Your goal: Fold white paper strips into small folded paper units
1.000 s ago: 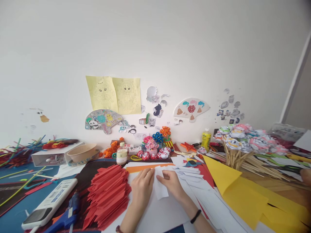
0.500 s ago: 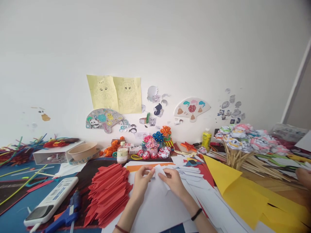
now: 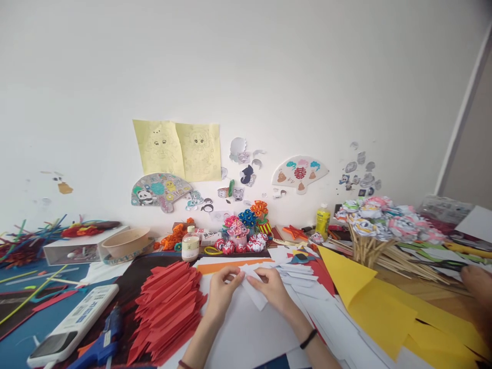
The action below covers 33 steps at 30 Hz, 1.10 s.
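Observation:
Between my two hands is a small folded strip of white paper [image 3: 255, 294], slanting down to the right over larger white sheets [image 3: 246, 333]. My left hand [image 3: 224, 289] pinches its upper left end with thumb and fingers. My right hand [image 3: 271, 288] pinches it close by, the two thumbs nearly meeting. To the left of my left wrist lies a large heap of folded red paper pieces [image 3: 169, 312]. Several folded white paper pieces [image 3: 300, 279] are spread just right of my right hand.
Yellow paper sheets [image 3: 384, 312] cover the right side. Paper flowers on sticks [image 3: 371, 220] stand behind them. A glue gun [image 3: 103, 338] and a white power strip [image 3: 75, 325] lie at left. A bottle [image 3: 190, 244] stands at the back. Another person's hand [image 3: 476, 284] is near scissors [image 3: 436, 263].
The white paper in my hands now shows as a narrower strip slanting down to the right. My hands stay in nearly the same place. The view has shifted slightly.

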Each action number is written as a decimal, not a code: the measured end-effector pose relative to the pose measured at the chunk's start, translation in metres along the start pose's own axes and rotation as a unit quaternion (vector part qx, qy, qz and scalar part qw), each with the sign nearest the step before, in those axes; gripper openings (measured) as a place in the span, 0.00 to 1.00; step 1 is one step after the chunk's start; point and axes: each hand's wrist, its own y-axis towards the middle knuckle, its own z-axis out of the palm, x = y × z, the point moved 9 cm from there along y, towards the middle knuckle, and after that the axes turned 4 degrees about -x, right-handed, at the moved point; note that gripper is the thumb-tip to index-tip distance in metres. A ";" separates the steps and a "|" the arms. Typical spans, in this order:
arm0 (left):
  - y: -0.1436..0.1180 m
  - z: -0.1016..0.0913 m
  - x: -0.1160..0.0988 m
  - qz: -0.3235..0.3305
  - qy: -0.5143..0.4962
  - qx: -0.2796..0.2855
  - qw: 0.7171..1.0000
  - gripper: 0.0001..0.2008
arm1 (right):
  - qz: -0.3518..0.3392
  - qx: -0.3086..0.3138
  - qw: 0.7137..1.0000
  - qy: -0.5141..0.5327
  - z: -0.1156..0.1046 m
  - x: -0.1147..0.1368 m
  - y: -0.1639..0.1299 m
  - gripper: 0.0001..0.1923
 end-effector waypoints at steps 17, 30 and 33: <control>0.001 0.001 0.002 -0.015 -0.023 0.006 1.000 0.19 | 0.051 0.045 0.994 0.089 0.006 -0.007 -0.002 0.18; -0.001 0.006 -0.004 0.039 -0.011 0.009 0.999 0.17 | 0.029 0.037 0.999 0.018 0.005 -0.003 -0.001 0.26; -0.001 0.006 -0.005 0.037 -0.008 0.010 0.999 0.16 | 0.024 0.030 0.999 0.008 0.003 -0.002 -0.002 0.26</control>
